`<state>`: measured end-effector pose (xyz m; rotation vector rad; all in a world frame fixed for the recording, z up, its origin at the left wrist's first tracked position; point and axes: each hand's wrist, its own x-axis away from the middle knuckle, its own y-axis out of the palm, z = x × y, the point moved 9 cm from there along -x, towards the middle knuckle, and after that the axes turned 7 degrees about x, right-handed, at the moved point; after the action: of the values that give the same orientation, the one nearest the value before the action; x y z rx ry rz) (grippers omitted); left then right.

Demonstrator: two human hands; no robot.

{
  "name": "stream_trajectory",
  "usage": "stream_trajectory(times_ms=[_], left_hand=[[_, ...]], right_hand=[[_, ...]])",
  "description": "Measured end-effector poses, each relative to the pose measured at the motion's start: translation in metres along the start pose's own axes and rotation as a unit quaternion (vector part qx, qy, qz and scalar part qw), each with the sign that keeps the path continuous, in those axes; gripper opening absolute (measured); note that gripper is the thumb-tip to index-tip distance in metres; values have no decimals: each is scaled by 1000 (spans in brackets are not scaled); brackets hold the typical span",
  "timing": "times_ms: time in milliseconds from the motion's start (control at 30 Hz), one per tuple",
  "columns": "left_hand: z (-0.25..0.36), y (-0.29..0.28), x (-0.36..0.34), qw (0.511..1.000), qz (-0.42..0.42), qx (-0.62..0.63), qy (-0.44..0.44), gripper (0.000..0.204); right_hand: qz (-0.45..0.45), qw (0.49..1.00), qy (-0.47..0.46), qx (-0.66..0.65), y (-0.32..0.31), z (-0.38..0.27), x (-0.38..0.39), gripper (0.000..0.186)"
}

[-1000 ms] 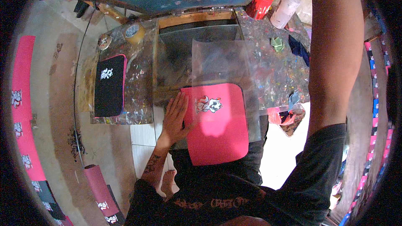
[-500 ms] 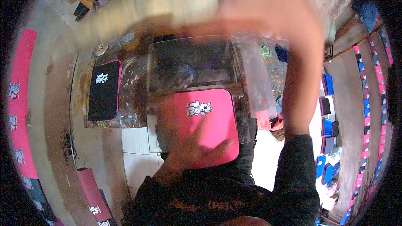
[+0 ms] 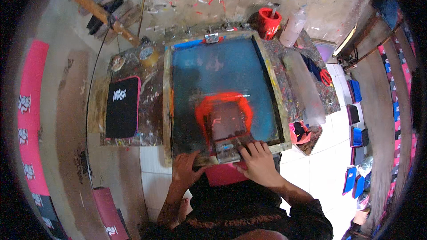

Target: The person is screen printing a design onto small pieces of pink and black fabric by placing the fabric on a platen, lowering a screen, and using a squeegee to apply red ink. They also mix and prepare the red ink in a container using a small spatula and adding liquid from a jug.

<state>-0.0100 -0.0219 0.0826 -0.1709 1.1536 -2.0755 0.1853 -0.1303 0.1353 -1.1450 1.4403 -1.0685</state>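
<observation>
A wooden screen-printing frame (image 3: 272, 78) with blue mesh lies flat in front of me, a ring of red-orange ink (image 3: 227, 96) around the stencil area. My left hand (image 3: 186, 167) curls over the near rim, left of centre. My right hand (image 3: 262, 164) closes round the same rim farther right, thumb below and fingers on top. Beside its fingers, a dark ink-stained block (image 3: 227, 150), perhaps a squeegee, rests at the near end of the mesh. A pink fabric piece (image 3: 225, 174) pokes out under the near rim; the frame hides the rest.
Left of the frame lies a black pad with pink edging (image 3: 122, 106) and a white cartoon animal. A red cup (image 3: 269, 23), a plastic bottle (image 3: 293, 27) and orange-handled scissors (image 3: 326, 78) are at the right. Pink printed pieces (image 3: 33, 120) line the far left.
The blurred frame that was raised is now down over the pink piece. My right hand has come down from high up; my left hand has moved from the pink piece to the near rim.
</observation>
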Motion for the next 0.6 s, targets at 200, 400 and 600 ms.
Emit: stream_trajectory(times_ms=[200, 400, 600], left_hand=[[44, -36, -84, 988, -100, -24, 119, 58], [83, 83, -350, 951, 55, 257, 161, 70], [79, 182, -568, 958, 134, 252, -18, 148]], right_hand=[[54, 997, 43, -26, -46, 58, -13, 56], [87, 992, 85, -21, -54, 103, -42, 46], [86, 981, 78, -159, -43, 96, -35, 38]])
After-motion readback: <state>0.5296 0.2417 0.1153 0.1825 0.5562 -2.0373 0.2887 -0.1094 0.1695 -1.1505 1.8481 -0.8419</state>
